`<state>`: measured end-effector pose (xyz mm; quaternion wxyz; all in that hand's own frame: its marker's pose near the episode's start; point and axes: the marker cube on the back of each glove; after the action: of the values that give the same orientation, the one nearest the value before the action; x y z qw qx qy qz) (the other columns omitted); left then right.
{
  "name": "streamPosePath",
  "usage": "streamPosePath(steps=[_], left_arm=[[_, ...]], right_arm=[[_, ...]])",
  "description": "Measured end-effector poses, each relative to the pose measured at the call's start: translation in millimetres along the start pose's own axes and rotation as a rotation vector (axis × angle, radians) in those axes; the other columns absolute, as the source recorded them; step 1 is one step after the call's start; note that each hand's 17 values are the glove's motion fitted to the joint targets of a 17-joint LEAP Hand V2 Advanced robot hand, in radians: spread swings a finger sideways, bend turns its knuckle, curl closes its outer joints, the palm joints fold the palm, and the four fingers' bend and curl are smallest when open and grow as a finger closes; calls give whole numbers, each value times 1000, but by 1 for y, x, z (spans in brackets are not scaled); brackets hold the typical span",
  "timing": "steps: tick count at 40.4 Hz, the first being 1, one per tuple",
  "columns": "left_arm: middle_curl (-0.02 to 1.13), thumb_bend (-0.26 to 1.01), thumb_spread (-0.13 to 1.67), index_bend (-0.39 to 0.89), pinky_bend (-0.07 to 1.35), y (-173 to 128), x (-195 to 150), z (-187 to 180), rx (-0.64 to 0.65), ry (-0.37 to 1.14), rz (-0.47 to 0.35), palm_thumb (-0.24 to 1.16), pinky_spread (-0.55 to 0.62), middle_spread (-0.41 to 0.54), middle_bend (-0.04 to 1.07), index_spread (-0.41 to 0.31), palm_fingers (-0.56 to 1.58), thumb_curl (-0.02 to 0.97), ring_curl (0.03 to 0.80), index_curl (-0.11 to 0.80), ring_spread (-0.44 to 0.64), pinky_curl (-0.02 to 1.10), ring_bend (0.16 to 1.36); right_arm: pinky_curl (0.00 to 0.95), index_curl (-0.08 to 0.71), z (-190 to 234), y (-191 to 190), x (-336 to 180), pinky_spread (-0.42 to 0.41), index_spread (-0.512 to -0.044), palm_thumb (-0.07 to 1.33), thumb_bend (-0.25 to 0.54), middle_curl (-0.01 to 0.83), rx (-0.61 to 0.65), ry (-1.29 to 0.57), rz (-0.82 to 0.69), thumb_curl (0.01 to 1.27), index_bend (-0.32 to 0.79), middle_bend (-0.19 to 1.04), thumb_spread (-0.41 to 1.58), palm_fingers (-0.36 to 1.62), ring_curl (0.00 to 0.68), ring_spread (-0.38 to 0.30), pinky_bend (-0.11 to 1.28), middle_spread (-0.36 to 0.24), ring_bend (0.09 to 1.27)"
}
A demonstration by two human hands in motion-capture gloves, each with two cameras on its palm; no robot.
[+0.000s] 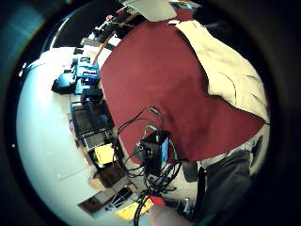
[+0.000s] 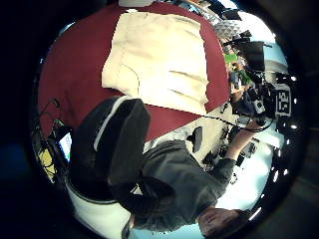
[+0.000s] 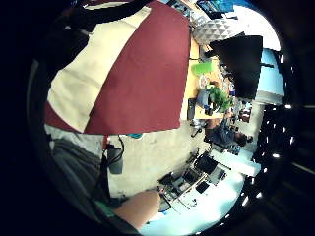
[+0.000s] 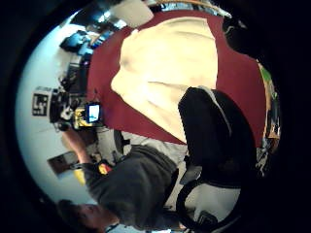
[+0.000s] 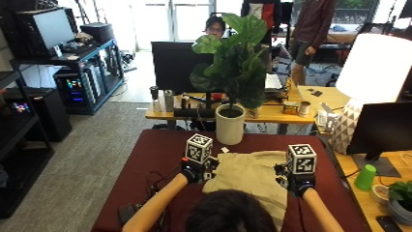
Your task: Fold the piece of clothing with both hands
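A cream piece of clothing (image 5: 250, 178) is seen lying flat on the dark red counter (image 5: 157, 154), roughly in its middle and partly hidden by the person's head at the lower edge of the outside view. The left hand (image 5: 193, 171) is held at the garment's left edge and the right hand (image 5: 297, 182) at its right edge, both raised above the counter. From the outside view it cannot be told how far the fingers of either hand are spread, nor whether any cloth is pinched; the hands' own fingers are not shown in the palm views. In the left thumb side palm view the clothing (image 2: 159, 57) is shown spread out on the red cover, with shallow creases running across it. In the right thumb side palm view the garment (image 4: 167, 68) is likewise shown lying open. A potted plant in a white pot (image 5: 230, 126) is set at the far edge of the counter, beyond the garment.
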<state>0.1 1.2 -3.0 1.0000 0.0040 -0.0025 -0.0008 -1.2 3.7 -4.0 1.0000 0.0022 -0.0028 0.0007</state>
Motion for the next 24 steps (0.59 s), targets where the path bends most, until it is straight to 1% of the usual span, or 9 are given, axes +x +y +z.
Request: streamPosePath(steps=[1, 5, 11, 14, 17, 22, 24], left_arm=[[29, 61, 426, 168, 319, 0, 0, 0, 1, -1, 0, 106, 133, 57, 146, -39, 395, 19, 93, 49, 71, 65, 464], [82, 61, 681, 163, 348, -3, -2, -2, 11, -8, 2, 123, 195, 83, 147, -56, 347, 39, 168, 97, 106, 132, 525], [120, 48, 901, 156, 377, -5, 2, 0, -4, -19, 27, 141, 245, 111, 149, -62, 288, 75, 216, 145, 141, 188, 570], [133, 40, 958, 151, 392, -12, 2, 11, -31, -43, 49, 152, 260, 119, 153, -64, 259, 95, 229, 161, 151, 206, 582], [144, 30, 995, 146, 402, -18, 5, 29, -75, -72, 78, 162, 268, 129, 155, -68, 238, 112, 241, 176, 159, 222, 599], [158, 22, 1028, 160, 423, -26, 12, 71, -167, -116, 122, 204, 277, 140, 150, -74, 209, 144, 252, 202, 167, 245, 609], [163, 20, 1035, 160, 427, -22, 19, 84, -204, -116, 146, 223, 279, 142, 153, -78, 203, 156, 256, 212, 169, 252, 613]], right_arm=[[67, 68, -1, 0, 0, 80, -137, 349, 246, 88, 2, -1, 1, 45, 220, 295, 435, 724, 96, -10, 290, -28, 365], [145, 157, -5, 1, 2, 116, -195, 412, 298, 149, 21, -2, 8, 70, 195, 296, 736, 694, 179, -16, 294, -40, 387], [197, 213, -6, 4, 1, 143, -239, 440, 319, 205, 35, -9, 10, 98, 167, 286, 1029, 679, 228, -26, 285, -49, 383], [215, 224, 0, 3, -2, 152, -256, 444, 320, 226, 34, -18, 4, 109, 145, 280, 1124, 672, 244, -28, 285, -51, 387], [229, 229, 17, 1, -6, 151, -265, 443, 312, 245, 26, -39, -20, 118, 130, 274, 1192, 665, 258, -30, 288, -53, 397], [253, 231, 63, -2, -24, 152, -275, 429, 278, 272, -40, -81, -79, 133, 114, 261, 1241, 655, 280, -38, 300, -55, 417], [266, 225, 86, -3, -33, 144, -276, 432, 264, 278, -75, -93, -102, 141, 98, 247, 1241, 673, 290, -43, 324, -55, 439]])
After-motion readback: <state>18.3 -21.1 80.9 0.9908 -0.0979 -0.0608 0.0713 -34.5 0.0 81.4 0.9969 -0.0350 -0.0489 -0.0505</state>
